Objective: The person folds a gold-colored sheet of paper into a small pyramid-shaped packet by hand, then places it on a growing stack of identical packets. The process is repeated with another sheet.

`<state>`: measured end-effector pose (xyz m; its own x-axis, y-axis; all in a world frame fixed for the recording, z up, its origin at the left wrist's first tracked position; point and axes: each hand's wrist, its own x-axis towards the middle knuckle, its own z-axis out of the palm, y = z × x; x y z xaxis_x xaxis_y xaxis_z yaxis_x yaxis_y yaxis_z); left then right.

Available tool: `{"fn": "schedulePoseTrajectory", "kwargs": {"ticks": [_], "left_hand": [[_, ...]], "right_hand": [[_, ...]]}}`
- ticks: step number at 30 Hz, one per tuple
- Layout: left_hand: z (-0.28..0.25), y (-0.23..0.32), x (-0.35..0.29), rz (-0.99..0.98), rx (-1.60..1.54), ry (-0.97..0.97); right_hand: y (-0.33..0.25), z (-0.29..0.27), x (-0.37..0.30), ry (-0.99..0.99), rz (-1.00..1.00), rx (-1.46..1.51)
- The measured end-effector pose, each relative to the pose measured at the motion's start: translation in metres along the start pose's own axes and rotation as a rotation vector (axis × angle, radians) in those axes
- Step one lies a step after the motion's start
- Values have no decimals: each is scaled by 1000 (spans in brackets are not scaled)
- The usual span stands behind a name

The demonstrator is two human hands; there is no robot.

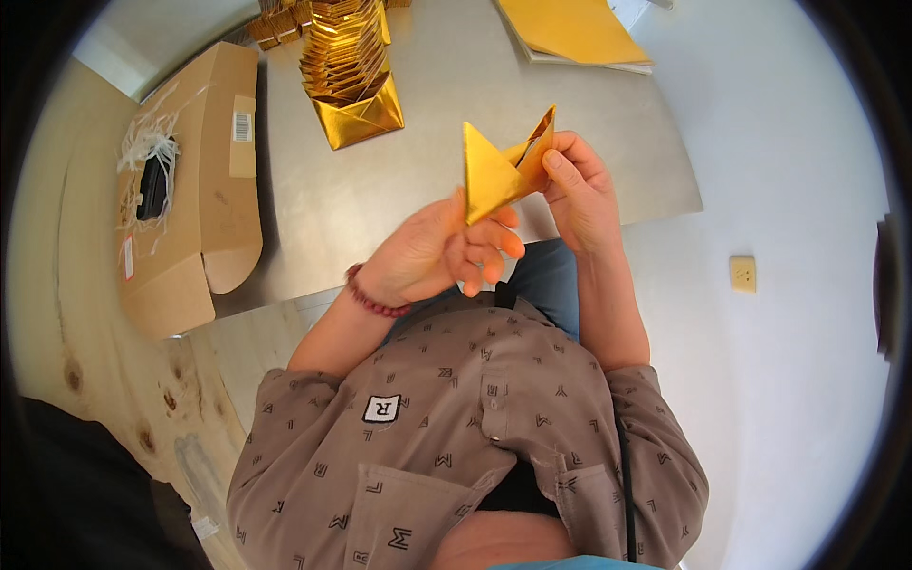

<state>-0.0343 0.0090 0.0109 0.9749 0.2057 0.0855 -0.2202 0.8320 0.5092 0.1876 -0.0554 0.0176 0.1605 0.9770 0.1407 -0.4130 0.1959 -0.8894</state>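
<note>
A folded piece of shiny gold paper [492, 180] is held above the table's near edge, its two pointed ends standing up with a fold between them. My right hand [584, 195] pinches its right end between thumb and fingers. At the paper's lower left, my left hand [442, 247] has the thumb against the edge and a finger partly hidden under it; the other fingers curl loosely below. A dark red bead bracelet [372, 294] circles my left wrist.
A row of folded gold paper pieces [353, 95] stands nested on the grey metal table [427, 171]. Flat yellow-gold sheets [575, 33] lie at the back right. An open cardboard box [214, 161] with clear plastic and a black item sits at left. A white wall with a socket [743, 274] is on the right.
</note>
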Motion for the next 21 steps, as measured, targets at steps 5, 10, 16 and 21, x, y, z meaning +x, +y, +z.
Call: {"fn": "schedulePoseTrajectory", "kwargs": {"ticks": [5,10,16,21], "left_hand": [[18,3,1,486,639,553],[21,8,7,473,662,591],[13,8,4,446,551,576],[-3,16,0,388,525,546]], "right_hand": [[-1,13,-2,85,-57,-227],[4,26,-8,100,-98,-171],[17,27,-12,169,-243,-489],[27,28,-16,153,-314,-560]]}}
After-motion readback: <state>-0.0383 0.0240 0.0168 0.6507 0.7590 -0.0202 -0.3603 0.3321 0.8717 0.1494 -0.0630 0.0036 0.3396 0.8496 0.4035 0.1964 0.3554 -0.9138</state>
